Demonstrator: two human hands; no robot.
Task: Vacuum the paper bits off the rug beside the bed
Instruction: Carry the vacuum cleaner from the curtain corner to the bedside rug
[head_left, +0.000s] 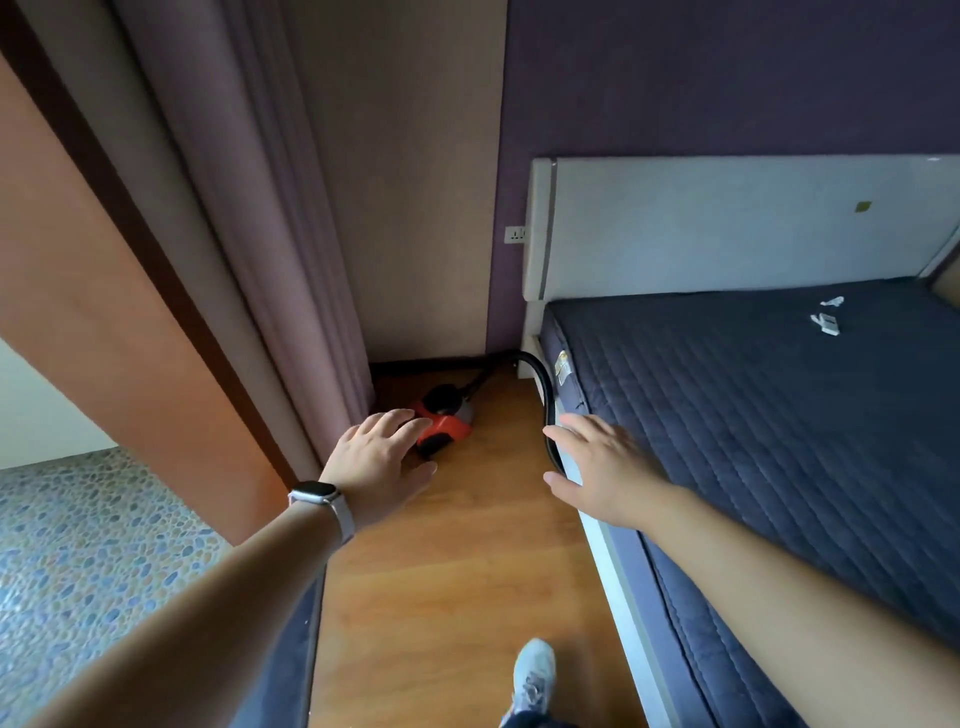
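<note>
Vacuum (444, 423) lies diagonally, far end toward the corner (488, 353) — left hand (382, 460), right hand (605, 467): fingers spread.

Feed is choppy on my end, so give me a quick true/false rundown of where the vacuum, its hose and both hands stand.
1. The red vacuum cleaner sits on the wooden floor in the corner by the curtain. True.
2. The left hand grips the vacuum's handle. False: its fingers are straight and spread, and it holds nothing.
3. The right hand holds nothing. True.
4. The black hose lies coiled on top of the mattress. False: it runs down along the side of the bed.
5. A watch is worn on the right wrist. False: it is on the left wrist.
6. Small white bits lie on the mattress. True.
</note>
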